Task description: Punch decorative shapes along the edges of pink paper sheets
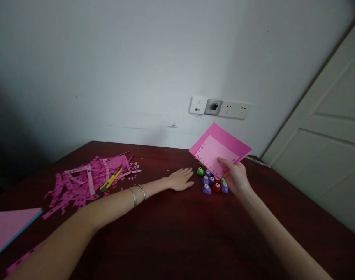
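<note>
My right hand is closed on a stack of pink paper sheets, lifted and tilted above the dark wooden table. The smaller, lighter sheet on top has punched holes along its edges. Just below the paper lies a cluster of several small craft punches in purple, green and red. My left hand rests flat on the table, fingers stretched out, a little left of the punches and holding nothing. Two bracelets circle my left wrist.
A heap of pink paper strips and scraps lies at the left with a yellow utility knife on it. A pink sheet lies at the near left edge. Wall sockets are behind; a door stands at right.
</note>
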### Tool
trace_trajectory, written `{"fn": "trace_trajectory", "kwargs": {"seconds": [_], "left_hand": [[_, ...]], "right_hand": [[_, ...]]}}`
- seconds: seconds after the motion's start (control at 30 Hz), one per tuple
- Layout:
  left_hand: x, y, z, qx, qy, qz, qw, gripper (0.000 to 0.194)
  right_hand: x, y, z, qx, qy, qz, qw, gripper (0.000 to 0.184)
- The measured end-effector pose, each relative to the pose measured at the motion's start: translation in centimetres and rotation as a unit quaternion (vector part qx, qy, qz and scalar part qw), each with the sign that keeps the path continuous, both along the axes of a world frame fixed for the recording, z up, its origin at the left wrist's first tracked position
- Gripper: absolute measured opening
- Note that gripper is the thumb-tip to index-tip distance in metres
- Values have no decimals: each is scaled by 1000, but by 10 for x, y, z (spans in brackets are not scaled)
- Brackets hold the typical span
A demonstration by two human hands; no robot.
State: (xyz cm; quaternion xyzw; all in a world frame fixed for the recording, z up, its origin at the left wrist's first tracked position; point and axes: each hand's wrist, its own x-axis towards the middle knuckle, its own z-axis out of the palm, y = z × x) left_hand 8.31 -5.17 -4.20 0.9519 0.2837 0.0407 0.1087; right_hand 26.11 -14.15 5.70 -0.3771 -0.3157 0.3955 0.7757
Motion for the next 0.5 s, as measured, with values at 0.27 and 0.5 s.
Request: {"fn": "trace_trajectory", "kwargs": {"seconds": [0.27, 0.5], "left_hand": [[-96, 90, -10, 22, -126, 266, 955, 59], [-139, 83, 7, 91, -159, 296, 937, 49]], "right_hand": [[-15, -24, -19, -72, -55, 93, 991, 30], [-38, -49, -62, -172, -234, 206, 935, 34]]}}
